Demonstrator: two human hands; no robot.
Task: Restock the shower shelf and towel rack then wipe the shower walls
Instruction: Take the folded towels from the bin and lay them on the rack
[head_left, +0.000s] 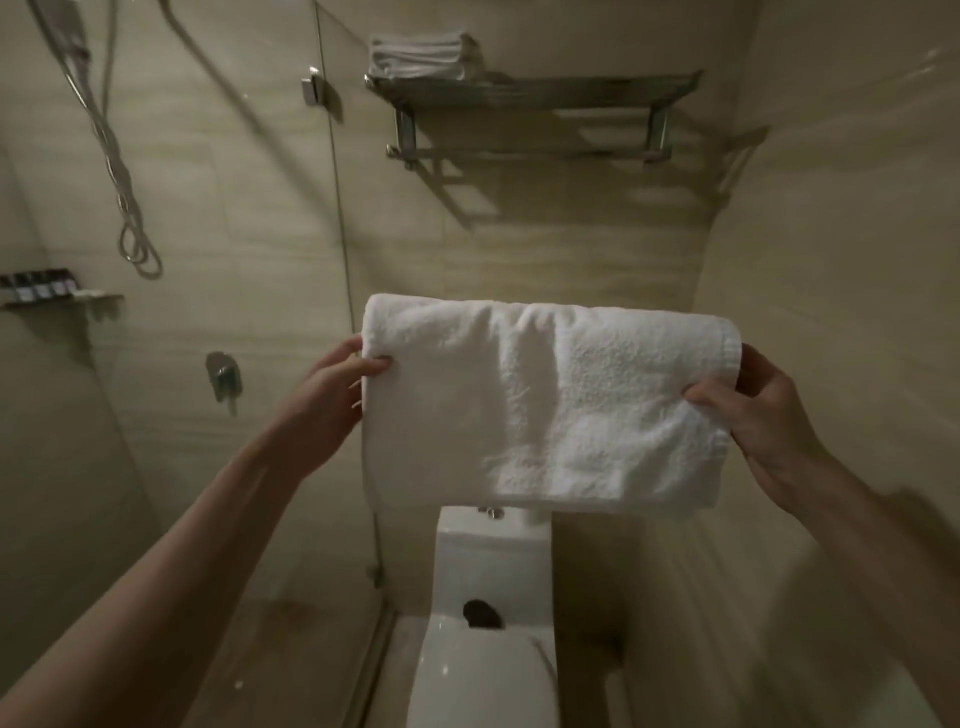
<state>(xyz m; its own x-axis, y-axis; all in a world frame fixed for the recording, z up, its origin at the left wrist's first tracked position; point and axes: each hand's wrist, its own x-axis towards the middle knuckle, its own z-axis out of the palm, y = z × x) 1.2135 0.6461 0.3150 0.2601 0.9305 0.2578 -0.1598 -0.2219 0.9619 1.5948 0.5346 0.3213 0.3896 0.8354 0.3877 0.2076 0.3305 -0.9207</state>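
A folded white towel (545, 405) hangs in the air between my hands, above the toilet. My left hand (332, 384) pinches its left edge and my right hand (753, 410) grips its right edge. High on the wall ahead is the metal towel rack (535, 93), with a small stack of folded white towels (421, 54) at its left end. Behind the glass at the left, the shower shelf (62, 300) carries several small dark bottles (36, 285).
A glass shower partition (332, 208) stands between the shower and the toilet. A white toilet (488, 597) is directly below the towel. A shower hose (119, 171) and a mixer handle (223, 374) are on the shower wall. A beige tiled wall closes the right side.
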